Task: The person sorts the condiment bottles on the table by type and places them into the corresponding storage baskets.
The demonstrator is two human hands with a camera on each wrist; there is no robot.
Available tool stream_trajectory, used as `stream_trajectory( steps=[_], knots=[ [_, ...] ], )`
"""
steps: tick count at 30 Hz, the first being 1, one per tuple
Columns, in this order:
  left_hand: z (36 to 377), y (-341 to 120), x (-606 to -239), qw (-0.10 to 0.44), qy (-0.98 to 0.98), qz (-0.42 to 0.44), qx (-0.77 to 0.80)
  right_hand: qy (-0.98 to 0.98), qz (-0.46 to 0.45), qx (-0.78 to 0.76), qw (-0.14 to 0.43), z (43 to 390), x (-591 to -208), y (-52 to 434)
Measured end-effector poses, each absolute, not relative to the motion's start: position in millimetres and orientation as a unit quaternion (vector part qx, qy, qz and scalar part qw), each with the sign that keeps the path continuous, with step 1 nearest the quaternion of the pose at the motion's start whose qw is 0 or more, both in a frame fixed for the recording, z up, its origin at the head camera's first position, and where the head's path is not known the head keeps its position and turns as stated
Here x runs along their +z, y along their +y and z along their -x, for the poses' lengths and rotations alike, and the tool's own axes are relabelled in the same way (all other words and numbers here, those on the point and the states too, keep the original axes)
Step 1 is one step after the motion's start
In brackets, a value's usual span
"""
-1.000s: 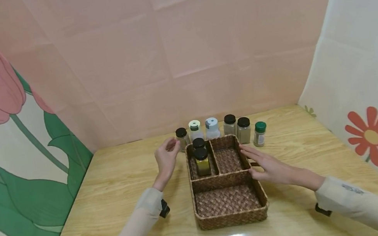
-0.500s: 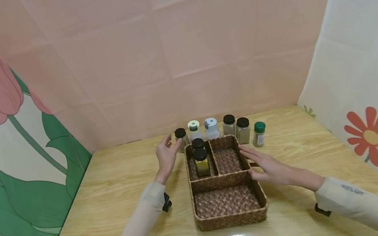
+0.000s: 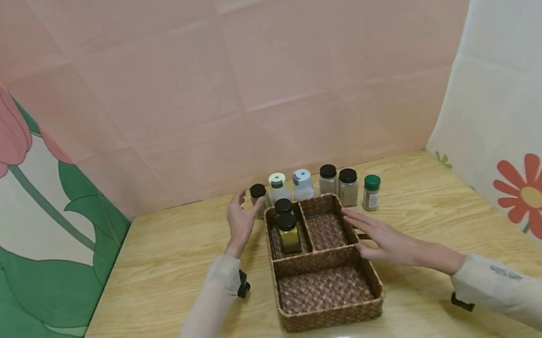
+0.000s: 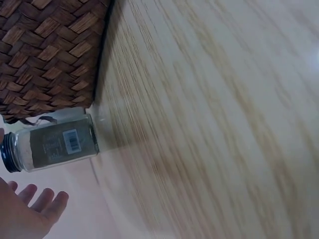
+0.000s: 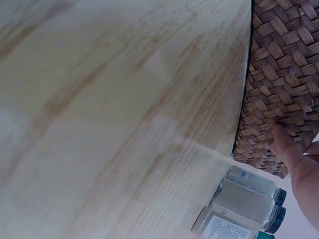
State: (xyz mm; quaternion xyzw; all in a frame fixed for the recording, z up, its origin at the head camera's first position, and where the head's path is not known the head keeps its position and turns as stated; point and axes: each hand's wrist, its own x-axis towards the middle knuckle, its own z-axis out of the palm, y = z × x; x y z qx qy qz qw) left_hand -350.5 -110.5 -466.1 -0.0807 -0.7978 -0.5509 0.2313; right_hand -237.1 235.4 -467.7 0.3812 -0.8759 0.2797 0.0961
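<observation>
A woven basket (image 3: 333,316) with three compartments stands on the table. Its back left compartment holds two black-lidded spice jars, the front one (image 3: 289,238) with yellow-green contents. Behind the basket's left corner stands another black-lidded jar (image 4: 57,143), upright, with brownish contents and a barcode label. My left hand (image 3: 242,222) reaches beside that jar, fingers spread and thumb near its lid; in the left wrist view several fingers (image 4: 42,201) are apart from the glass. My right hand (image 3: 390,240) rests on the basket's right side, fingers extended, thumb touching the outer wall.
Along the back stand a white bottle with a pale green cap (image 3: 278,186), a light-blue-capped bottle (image 3: 303,185), two black-lidded jars (image 3: 348,189) and a small green-lidded jar (image 3: 371,194). A pink cloth (image 3: 251,82) hangs right behind them.
My left hand has moved slightly right and away from me, closer to the black-lidded jar, and its fingers have spread. The right hand and basket stay in place.
</observation>
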Motion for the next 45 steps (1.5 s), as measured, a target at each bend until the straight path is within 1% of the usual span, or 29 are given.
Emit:
stream_trajectory(
  steps=[9,15,25,32,45],
  knots=[
    [355,-102,-464,0.205,-0.822,0.067,-0.527,-0.877,-0.38,0.28,0.091,235,-466,236],
    [362,-98,-466,0.207,-0.825,0.064,-0.522,-0.878,-0.379,0.275,0.095,235,-467,234],
    [363,-94,-464,0.208,-0.838,0.049,-0.501,-0.879,-0.379,0.27,0.102,235,-468,235],
    [361,-92,-462,0.217,-0.833,0.052,-0.507,-0.881,-0.371,0.281,0.088,235,-469,235],
    [358,-93,-461,0.22,-0.824,0.056,-0.52,-0.882,-0.371,0.28,0.085,235,-470,235]
  ],
)
